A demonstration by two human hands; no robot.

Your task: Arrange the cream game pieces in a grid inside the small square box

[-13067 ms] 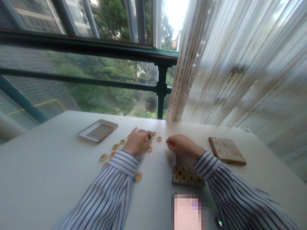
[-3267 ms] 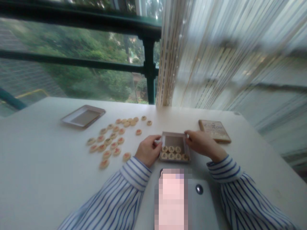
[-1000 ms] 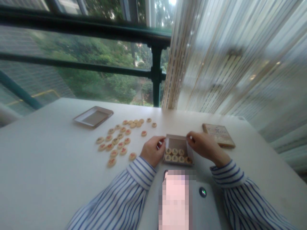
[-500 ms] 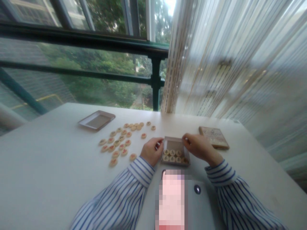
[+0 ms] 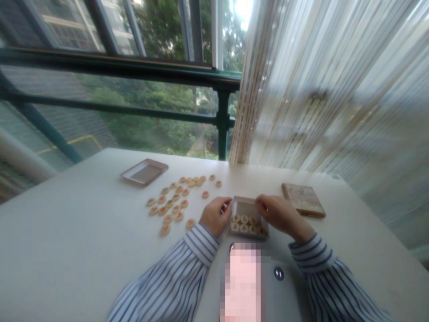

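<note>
A shallow box [image 5: 247, 202] lies in front of me with two rows of round xiangqi pieces [image 5: 244, 228] in its near part; its far part shows a bare floor. My left hand [image 5: 216, 217] is closed, thumb and finger pinching the box's left side near the far corner. On the opposite side my right hand [image 5: 280, 215] grips the right wall with curled fingers, hiding part of it. To the left, several loose xiangqi pieces [image 5: 176, 197] with red or dark characters are scattered on the white table [image 5: 83, 232].
A shallow box lid or tray [image 5: 134, 177] lies at the back left. A flat printed box [image 5: 304, 200] sits to the right of my right hand. Nearest me are a pixelated phone-like object [image 5: 243, 286] and a pale surface with a dark oval. Railing and curtain stand behind.
The whole view has shifted slightly, so everything appears a little lower and to the right. Both hands stay at the box's sides, and the pieces look unmoved.
</note>
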